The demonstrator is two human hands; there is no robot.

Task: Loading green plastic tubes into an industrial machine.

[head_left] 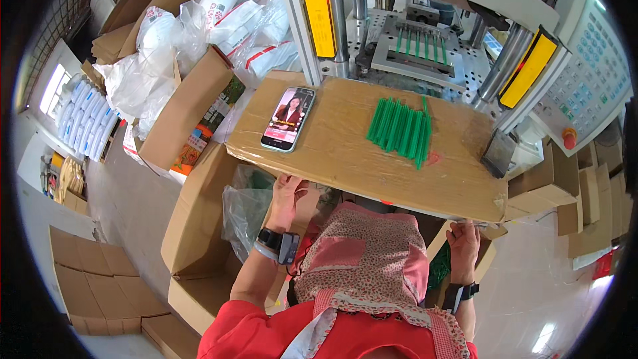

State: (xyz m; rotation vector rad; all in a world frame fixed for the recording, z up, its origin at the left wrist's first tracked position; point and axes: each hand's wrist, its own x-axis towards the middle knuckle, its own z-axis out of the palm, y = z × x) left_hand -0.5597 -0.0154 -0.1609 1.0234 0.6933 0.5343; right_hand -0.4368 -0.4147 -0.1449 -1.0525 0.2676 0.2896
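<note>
My left hand (pixel 287 194) is at the front edge of the brown cardboard-covered table (pixel 332 163), near its left end. Its fingers are curled, and whether they hold anything is hidden. Below the table's right front corner, my right hand (pixel 464 242) has its fingers bent inward, and their contents cannot be made out. On the table lies a bundle of thin green plastic sticks (pixel 400 129), side by side, one jutting out at the back. A phone with a lit screen (pixel 289 119) rests at the table's left.
Behind the table, a press machine has a metal mould (pixel 415 53) holding several green sticks, between yellow-faced side bars (pixel 318 12). A control panel (pixel 585 73) with a red button stands right. An open carton (pixel 193 226) with clear plastic bags sits below left; white sacks (pixel 229 10) are piled behind.
</note>
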